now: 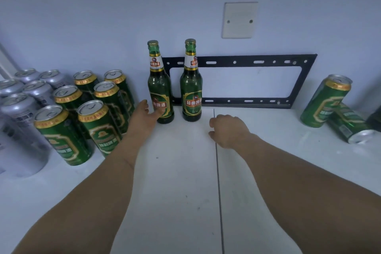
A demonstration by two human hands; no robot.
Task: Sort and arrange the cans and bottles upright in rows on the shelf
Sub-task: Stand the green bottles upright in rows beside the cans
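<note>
Two green glass bottles stand upright at the back of the white shelf (175, 171): the left bottle (159, 86) and the right bottle (191, 88). My left hand (144, 118) is open, its thumb touching the left bottle's lower label. My right hand (227, 130) hovers in front of the right bottle, fingers loosely curled, holding nothing. Several green cans (97, 121) stand upright in rows at the left, with several silver cans (22, 105) further left. At the far right one green can (325, 103) stands tilted and another (350, 126) lies on its side.
A black metal bracket (247, 62) is fixed to the wall behind the bottles, with a white blank wall plate (239, 19) above it. A thin seam (218, 171) runs front to back across the shelf. A dark object (376, 119) shows at the right edge.
</note>
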